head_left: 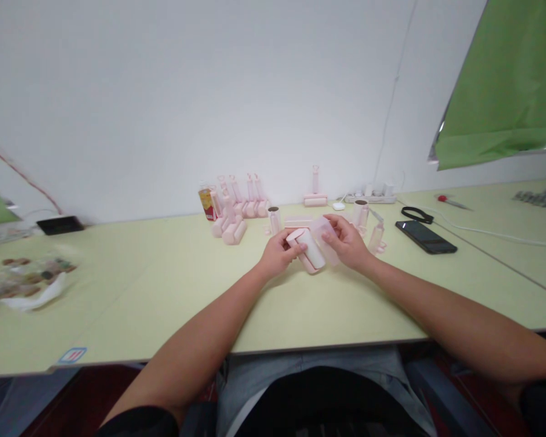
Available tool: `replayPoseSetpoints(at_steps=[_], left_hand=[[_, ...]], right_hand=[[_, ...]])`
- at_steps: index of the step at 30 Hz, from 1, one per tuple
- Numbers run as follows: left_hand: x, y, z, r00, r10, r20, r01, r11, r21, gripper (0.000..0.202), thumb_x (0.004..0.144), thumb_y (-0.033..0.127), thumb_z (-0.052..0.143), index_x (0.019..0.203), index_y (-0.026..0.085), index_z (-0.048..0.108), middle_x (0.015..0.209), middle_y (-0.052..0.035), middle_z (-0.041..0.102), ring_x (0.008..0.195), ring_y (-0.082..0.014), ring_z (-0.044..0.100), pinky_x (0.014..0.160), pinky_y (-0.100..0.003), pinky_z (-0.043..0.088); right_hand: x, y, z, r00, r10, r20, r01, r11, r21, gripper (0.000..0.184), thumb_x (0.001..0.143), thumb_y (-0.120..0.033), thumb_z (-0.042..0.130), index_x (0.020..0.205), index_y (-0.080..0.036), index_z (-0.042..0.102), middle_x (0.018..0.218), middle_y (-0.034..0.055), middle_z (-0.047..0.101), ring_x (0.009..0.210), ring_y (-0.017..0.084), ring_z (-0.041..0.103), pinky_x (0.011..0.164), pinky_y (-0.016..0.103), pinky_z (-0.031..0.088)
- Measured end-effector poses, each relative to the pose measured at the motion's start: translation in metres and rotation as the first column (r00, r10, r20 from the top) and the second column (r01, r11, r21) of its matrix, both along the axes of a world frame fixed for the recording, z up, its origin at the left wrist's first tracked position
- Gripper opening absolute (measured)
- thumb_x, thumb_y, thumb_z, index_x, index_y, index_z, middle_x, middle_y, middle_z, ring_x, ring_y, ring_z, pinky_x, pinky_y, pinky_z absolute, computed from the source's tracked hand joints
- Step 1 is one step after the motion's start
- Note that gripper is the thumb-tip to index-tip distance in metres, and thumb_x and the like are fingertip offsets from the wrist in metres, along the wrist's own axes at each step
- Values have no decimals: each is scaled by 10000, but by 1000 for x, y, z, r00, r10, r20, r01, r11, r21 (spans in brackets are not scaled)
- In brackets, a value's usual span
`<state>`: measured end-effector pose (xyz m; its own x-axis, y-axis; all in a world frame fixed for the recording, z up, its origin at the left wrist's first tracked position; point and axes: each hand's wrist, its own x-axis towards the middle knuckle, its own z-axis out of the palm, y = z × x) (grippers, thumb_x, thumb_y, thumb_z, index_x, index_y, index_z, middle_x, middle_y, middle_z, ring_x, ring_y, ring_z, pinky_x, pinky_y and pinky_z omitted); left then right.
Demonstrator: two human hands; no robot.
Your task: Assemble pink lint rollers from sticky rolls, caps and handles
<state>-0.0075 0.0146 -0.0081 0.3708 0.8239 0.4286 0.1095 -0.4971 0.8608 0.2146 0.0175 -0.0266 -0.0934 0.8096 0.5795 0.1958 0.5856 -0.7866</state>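
My left hand (276, 254) is closed round a pink-and-white lint roller head (313, 257), tilted above the table in front of me. Between the fingers of my right hand (349, 244) is a translucent pink cover (320, 229), beside the roller's right side; whether the two touch I cannot tell. Just behind my hands lies a pink roller part (299, 223). Sticky rolls with brown cores stand on either side, a left roll (274, 222) and a right roll (360, 215). A loose pink handle (377, 238) is near my right wrist.
Several pink lint rollers (234, 230) stand at the back left by a yellow-red carton (207, 203); another roller (315, 199) stands by the wall. To the right are a phone (426, 237), black band (417, 214), screwdriver (452, 201) and power strip (370, 198). Small clutter (25, 279) lies far left.
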Motion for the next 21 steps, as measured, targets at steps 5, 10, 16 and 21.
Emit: replayPoseSetpoints(at_steps=[5, 10, 16, 21], left_hand=[[1, -1, 0, 1000, -25, 18, 26, 1000, -14, 542, 743, 479, 753, 1169, 160, 648, 712, -17, 636, 686, -142, 595, 656, -256, 480], [3, -1, 0, 998, -61, 34, 62, 998, -26, 535, 741, 444, 769, 1174, 155, 645, 751, -20, 641, 672, -126, 584, 650, -248, 479], [5, 2, -4, 988, -97, 116, 106, 992, -75, 539, 727, 398, 788, 1170, 148, 611, 843, -16, 624, 628, -87, 556, 576, -220, 476], [8, 1, -7, 982, -70, 176, 93, 988, -126, 547, 710, 398, 801, 1142, 149, 578, 821, 3, 597, 601, -76, 545, 519, -201, 474]], right_hand=[[-4, -1, -5, 999, 33, 13, -33, 999, -26, 624, 842, -583, 615, 1341, -236, 472, 1131, 86, 626, 936, 220, 621, 776, 343, 527], [-4, 0, -7, 999, 47, 24, -46, 999, -14, 617, 858, -565, 606, 1360, -237, 459, 1126, 83, 617, 934, 214, 613, 796, 346, 524], [-5, 1, -10, 998, 67, 12, -67, 998, 14, 596, 865, -544, 613, 1351, -232, 468, 1153, 93, 615, 953, 228, 607, 809, 365, 514], [-5, 1, -10, 998, 55, 30, -56, 998, 22, 594, 873, -544, 600, 1361, -235, 461, 1186, 101, 609, 980, 243, 604, 825, 383, 509]])
